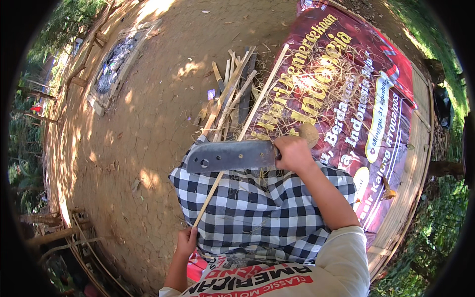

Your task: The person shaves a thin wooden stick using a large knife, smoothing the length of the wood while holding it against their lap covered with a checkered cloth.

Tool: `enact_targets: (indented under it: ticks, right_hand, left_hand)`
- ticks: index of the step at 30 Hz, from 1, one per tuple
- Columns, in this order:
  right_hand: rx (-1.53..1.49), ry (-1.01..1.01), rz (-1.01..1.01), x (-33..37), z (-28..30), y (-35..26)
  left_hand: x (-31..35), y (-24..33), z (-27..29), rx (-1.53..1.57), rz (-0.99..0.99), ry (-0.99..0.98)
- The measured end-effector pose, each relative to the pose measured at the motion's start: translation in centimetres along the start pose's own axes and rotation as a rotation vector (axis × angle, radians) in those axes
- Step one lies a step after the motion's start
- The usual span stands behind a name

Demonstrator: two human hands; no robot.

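My right hand (293, 153) is wrapped round the wooden handle of a broad cleaver (230, 156). Its dark blade has several holes and points left, lying flat to view above my lap. Closed on the near end of a long, thin bamboo strip (210, 199) is my left hand (187, 241), low beside my left side. The strip slants up and away to the right, and the blade hides part of it. A black-and-white checked cloth (257, 213) covers my lap. Whether the blade touches the strip, I cannot tell.
Several split bamboo and wood sticks (232, 94) lie in a pile ahead on cracked earth. Curly shavings (326, 74) cover a maroon banner (341, 119) on a bamboo platform (418, 148) to the right. A wood-framed ash pit (118, 62) lies far left.
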State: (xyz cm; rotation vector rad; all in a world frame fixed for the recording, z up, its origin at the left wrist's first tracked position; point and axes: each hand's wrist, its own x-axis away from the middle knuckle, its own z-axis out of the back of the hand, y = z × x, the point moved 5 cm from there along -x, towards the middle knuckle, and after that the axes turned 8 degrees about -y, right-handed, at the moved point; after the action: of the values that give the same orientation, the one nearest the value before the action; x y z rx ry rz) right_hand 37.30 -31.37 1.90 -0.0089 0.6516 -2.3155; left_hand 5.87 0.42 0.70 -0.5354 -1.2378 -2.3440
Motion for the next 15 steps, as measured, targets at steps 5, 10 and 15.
enact_targets:
  ticks: [5, 10, 15]
  right_hand:
    - [0.048, 0.036, -0.09, -0.1, 1.0, 1.7]
    - [0.146, 0.103, -0.196, 0.1, 2.1, 3.7]
    - [0.161, 0.112, -0.438, 1.1, 4.3, 6.3]
  left_hand:
    - [-0.2, -0.1, 0.1, 0.009, -0.017, -0.012]
    - [-0.3, -1.0, 0.3, 0.01, -0.011, -0.031]
    - [-0.6, -0.4, 0.7, -0.023, 0.006, -0.06]
